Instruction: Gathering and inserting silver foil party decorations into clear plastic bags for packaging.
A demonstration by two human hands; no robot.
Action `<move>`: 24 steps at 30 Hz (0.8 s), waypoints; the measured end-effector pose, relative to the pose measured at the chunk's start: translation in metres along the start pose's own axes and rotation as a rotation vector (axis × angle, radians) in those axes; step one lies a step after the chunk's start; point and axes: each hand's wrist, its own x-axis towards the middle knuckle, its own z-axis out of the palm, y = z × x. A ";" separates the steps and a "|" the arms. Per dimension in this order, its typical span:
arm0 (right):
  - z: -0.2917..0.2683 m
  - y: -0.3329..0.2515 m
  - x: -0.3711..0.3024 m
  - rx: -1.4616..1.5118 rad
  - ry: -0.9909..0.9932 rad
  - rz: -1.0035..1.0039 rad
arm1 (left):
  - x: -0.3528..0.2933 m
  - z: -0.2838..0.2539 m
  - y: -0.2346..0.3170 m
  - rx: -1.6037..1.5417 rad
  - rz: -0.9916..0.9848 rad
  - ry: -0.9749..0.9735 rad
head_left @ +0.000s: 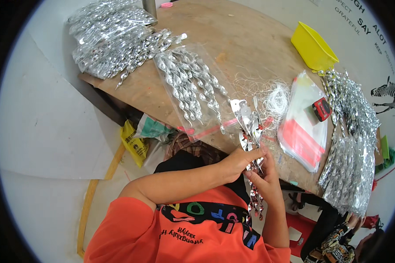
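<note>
A bundle of shiny silver spiral strips [246,122] stands between my hands at the table's near edge, its flat ends up and its twisted tails hanging down toward my lap. Fingers of my left hand [240,164] close round the bundle from the left. My right hand [266,179] grips it from the right, thumb against the strips. Just left of them, a clear plastic bag [213,115] lies flat with several silver spirals in it. White thread [276,101] is tangled on the table beyond my right hand, beside a stack of clear bags [299,118] with pink-red ends.
A red and black tape measure [322,109] rests on the bag stack. Piles of bagged spirals lie at the far left [105,39] and right edge [353,144]. A yellow basket [314,46] stands at the back right. Another person [335,245] sits at lower right.
</note>
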 end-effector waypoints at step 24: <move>-0.016 -0.005 -0.032 0.489 0.067 0.343 | -0.031 -0.077 0.107 2.264 1.107 0.498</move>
